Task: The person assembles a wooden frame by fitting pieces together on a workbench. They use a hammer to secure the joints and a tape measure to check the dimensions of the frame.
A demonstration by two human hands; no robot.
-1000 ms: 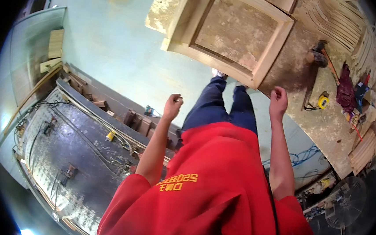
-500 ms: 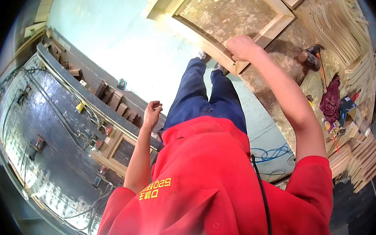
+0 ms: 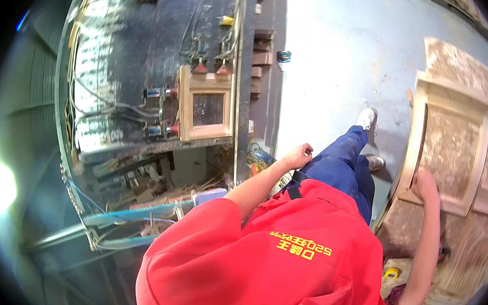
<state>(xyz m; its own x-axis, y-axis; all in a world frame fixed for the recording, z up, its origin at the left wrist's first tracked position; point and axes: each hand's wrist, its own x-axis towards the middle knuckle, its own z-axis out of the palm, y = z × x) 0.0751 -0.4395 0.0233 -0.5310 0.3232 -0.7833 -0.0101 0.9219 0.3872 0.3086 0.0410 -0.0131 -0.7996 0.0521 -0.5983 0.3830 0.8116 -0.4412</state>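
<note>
On the right, a pale wooden frame [image 3: 460,101] with a curved moulding lies on a worn work table [image 3: 404,228]. My right hand [image 3: 423,185] is closed at the frame's near left corner, its fingertips hidden against the wood. My left hand [image 3: 299,156] hangs in front of my hip, fingers loosely curled, with nothing visible in it. Farther left, a smaller wooden frame [image 3: 186,105] lies on a dark machine bed [image 3: 130,69], with red-tipped clamps [image 3: 171,92] against its sides.
Wood blocks [image 3: 261,58] line the floor beside the machine. A small teal box [image 3: 283,57] lies on the pale floor [image 3: 325,61]. Cables and hoses run over the machine bed. On the table near my right forearm sits a yellow tape measure [image 3: 392,272]. Wood scraps lie under the machine.
My view and body have turned left toward the machine, so the larger frame now appears at the right. My right hand stays at its corner; my left hand still hangs free.
</note>
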